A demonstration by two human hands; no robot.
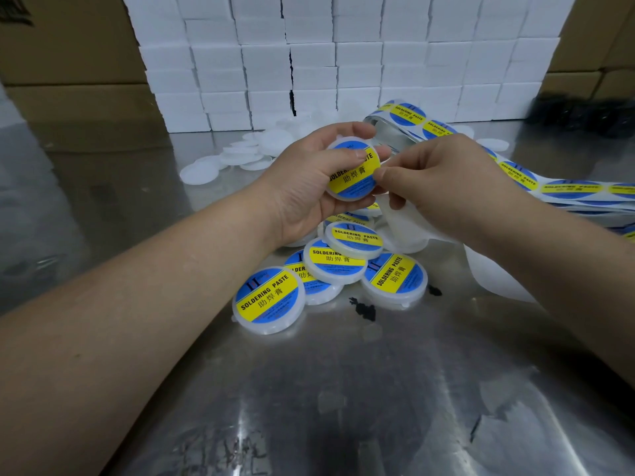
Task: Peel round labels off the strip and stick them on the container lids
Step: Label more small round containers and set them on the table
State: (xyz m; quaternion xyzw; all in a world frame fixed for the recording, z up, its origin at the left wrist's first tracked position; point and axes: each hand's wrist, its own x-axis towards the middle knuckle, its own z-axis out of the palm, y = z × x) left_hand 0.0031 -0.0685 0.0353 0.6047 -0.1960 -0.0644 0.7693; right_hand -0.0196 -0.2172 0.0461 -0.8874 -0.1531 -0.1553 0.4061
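Clasping the lid [343, 198] in the left grip [302, 190], thumb pressing its label [357, 178], right grip [439, 187] curled round the backing strip [405, 219], touching the lid's right edge.

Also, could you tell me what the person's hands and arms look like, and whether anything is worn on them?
Both are bare. The left hand and the right hand have no gloves, and no rings show on the fingers in view. The left forearm and the right forearm are uncovered, with no sleeve, watch or wristband in the frame.

Bright overhead glare on steel table [343, 407] (edges bowed, corners blurred).
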